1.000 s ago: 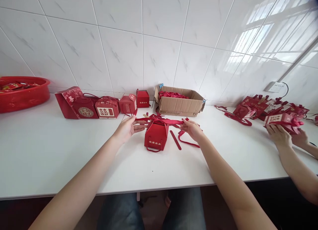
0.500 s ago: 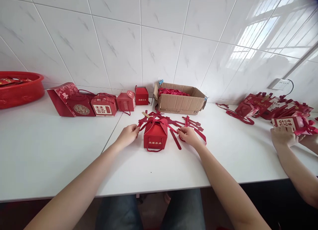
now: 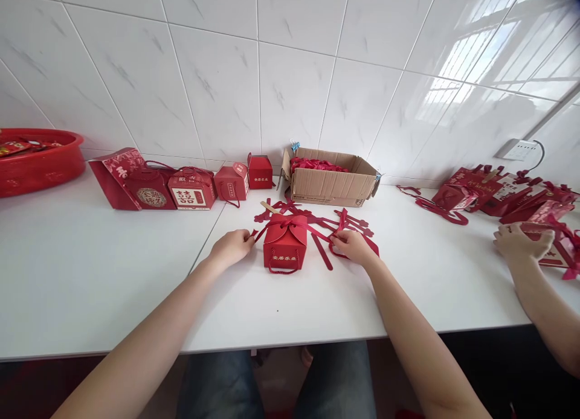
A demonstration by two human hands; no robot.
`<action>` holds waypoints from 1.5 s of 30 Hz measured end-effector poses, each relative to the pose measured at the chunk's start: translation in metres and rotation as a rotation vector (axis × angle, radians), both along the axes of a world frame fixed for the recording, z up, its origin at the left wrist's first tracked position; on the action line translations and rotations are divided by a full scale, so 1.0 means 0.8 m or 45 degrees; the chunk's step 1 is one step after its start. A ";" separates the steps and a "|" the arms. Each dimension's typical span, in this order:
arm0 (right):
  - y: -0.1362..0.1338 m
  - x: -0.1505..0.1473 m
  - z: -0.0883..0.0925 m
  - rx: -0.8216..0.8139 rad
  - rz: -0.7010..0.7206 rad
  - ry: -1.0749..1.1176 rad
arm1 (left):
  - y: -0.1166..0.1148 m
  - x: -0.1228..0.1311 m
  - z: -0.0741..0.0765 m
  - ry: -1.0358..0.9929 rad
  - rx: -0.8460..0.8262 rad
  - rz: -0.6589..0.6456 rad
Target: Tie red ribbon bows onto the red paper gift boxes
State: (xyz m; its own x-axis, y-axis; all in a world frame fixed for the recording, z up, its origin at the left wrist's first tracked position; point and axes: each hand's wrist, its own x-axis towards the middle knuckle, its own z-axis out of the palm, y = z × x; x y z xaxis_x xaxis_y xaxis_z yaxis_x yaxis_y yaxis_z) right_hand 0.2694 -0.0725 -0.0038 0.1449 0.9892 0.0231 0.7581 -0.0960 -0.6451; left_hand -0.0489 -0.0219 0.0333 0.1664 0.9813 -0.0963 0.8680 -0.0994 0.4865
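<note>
A small red gift box [image 3: 285, 249] with gold lettering stands on the white table [image 3: 136, 274] in front of me. A red ribbon [image 3: 312, 229] runs across its top and down to both sides. My left hand [image 3: 232, 247] pinches the ribbon's left end beside the box, low on the table. My right hand [image 3: 352, 246] pinches the right end, where the ribbon loops. Both hands rest close to the tabletop on either side of the box.
Loose red ribbons [image 3: 348, 221] lie behind the box, before an open cardboard box [image 3: 330, 186] of red items. Finished red boxes [image 3: 193, 189] line the wall at left, beside a red basin [image 3: 38, 165]. Another person's hand [image 3: 519, 244] handles boxes at right.
My hands dropped from holding the ribbon stretched above the box to the table at its sides, pulling the ribbon down over the top. The other person's hands shifted right.
</note>
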 end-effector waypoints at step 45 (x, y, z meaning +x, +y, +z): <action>-0.008 0.027 0.029 -0.015 -0.547 0.078 | 0.022 -0.033 0.015 0.124 -0.020 0.163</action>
